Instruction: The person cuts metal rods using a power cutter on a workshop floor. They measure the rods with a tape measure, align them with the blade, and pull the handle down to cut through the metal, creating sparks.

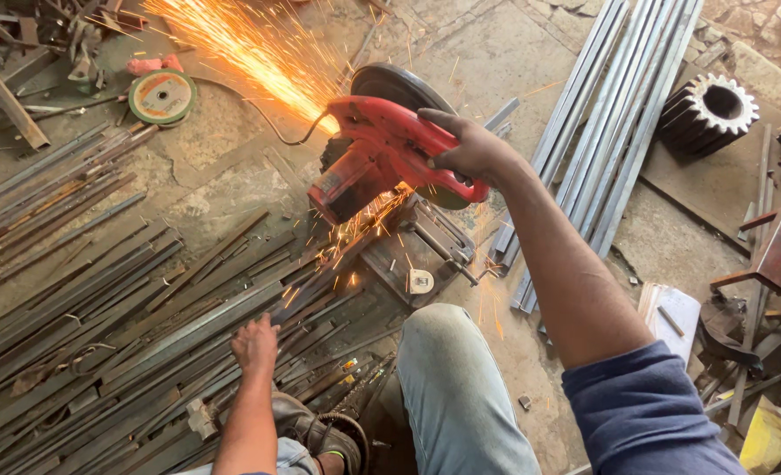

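My right hand [468,148] grips the handle of a red chop saw [382,158], which is lowered onto a metal bar [232,317] on its base [421,255]. Sparks [259,48] spray up and to the far left, with smaller ones at the cut. My left hand [255,343] presses flat on the long steel bars lying to the left of the saw, fingers spread over them. My knee in light jeans [448,387] is bent just below the saw base.
Dark steel bars [74,308] cover the floor at left. Lighter steel sections [610,114] lie at right. A large gear [707,113] sits at top right. A spare cutting disc [162,97] lies top left, near scrap metal. Clutter fills the right edge.
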